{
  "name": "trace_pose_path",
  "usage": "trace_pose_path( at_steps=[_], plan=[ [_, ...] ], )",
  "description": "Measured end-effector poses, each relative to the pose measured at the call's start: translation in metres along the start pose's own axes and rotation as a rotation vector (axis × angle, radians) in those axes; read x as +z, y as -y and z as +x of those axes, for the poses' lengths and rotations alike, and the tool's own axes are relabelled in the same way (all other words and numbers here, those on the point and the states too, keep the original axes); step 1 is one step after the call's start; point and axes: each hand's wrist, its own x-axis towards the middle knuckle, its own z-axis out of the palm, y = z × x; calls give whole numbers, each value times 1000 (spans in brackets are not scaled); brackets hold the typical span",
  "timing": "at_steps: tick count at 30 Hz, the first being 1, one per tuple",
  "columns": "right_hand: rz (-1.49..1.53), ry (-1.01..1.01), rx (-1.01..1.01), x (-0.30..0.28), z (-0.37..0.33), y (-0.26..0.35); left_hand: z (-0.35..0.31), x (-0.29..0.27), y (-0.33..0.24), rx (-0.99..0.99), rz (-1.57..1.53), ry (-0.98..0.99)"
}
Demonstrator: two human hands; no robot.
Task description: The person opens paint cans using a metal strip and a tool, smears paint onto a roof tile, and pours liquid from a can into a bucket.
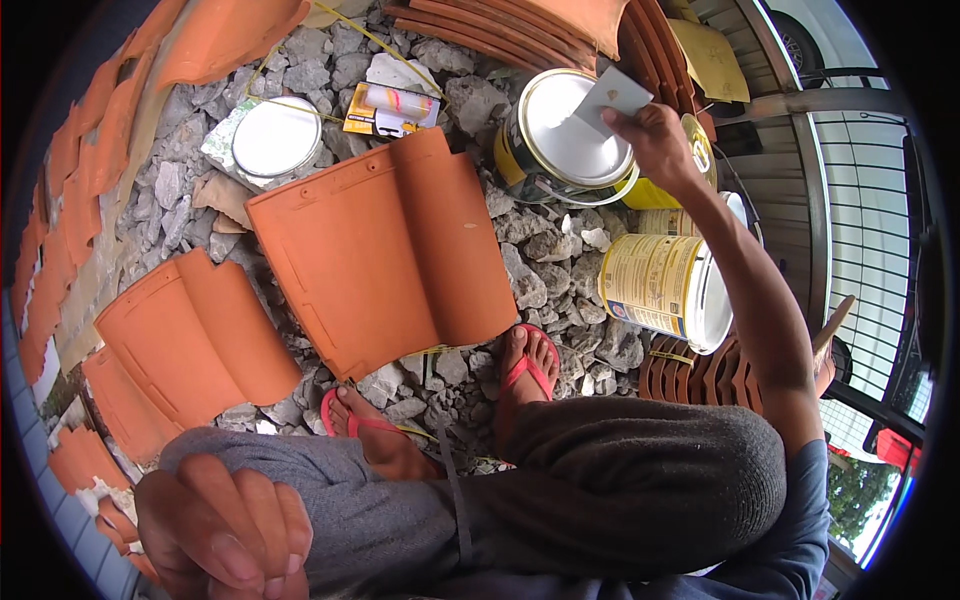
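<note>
My right hand (655,145) reaches to the upper right and pinches a flat, grey rectangular piece (612,100), possibly a scraper. The piece is over the white lid (565,125) of a large paint bucket (512,165); whether they touch I cannot tell. Close to the camera at the lower left is my left hand (225,525), its fingers curled in; anything inside them is hidden. Between my feet and the bucket, a big orange roof tile (350,265) lies on broken stones (540,270).
More orange tiles (190,340) lie at left, with stacked ones (500,35) at the far side. A round white lid (277,136) and a small yellow-black package (390,108) rest on the rubble. Another bucket (650,285) lies on its side at right, near a metal fence (870,230).
</note>
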Motion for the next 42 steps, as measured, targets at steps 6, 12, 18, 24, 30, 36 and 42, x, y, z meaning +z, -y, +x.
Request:
trace_pose_path(
  at_steps=[6, 12, 18, 24, 30, 36, 42],
  plan=[
    [318, -137, 29, -71, 1, 22, 3, 0, 1, -5, 25, -5],
    [173, -308, -190, -128, -22, 64, 9, -2, 2, -53, 33, -18],
    [-119, -105, -866, -84, -8, 65, 9, 4, 1, -66, 24, -57],
    [-478, -35, -610, -9, 5, 5, 7, 2, 3, -67, 20, -55],
    [187, 28, 22, -25, 21, -1, 6, 1, 3, -58, 56, -51],
    [319, -203, -93, -110, -1, 31, 7, 5, 3, -49, 52, -63],
    [174, -226, -386, -105, -17, 51, 11, 1, 4, -70, 30, 1]
  ],
)
